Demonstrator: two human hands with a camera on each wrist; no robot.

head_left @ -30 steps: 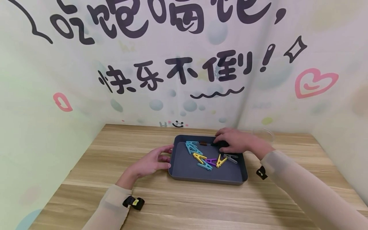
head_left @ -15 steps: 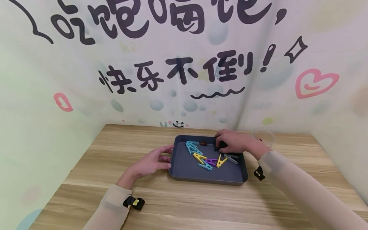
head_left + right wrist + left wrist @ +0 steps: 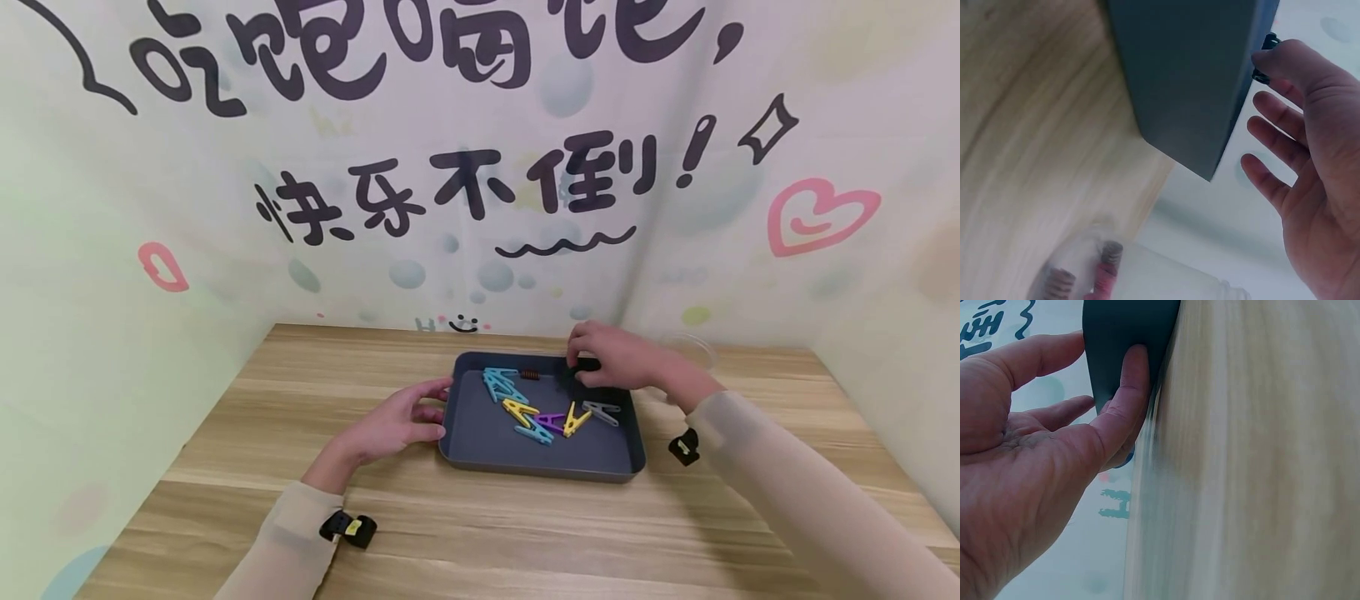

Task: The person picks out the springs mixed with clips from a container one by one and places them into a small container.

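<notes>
My left hand rests its fingertips against the left outer wall of a dark grey tray; the left wrist view shows its fingers on that wall. Over the tray's back right corner, my right hand pinches a small black coil between thumb and index finger, the other fingers apart. Its exact kind is hard to tell. Inside the tray lie blue clothespins, yellow clothespins, a purple clothespin, a grey clothespin and a small brown coil.
Behind my right forearm stands a clear round container, partly hidden; in the right wrist view it holds red and dark ridged pieces. The wooden table meets a printed backdrop at its back edge.
My right hand dipped into the tray's back right part and has risen slightly, now pinching the black coil. The left hand and tray stay put.
</notes>
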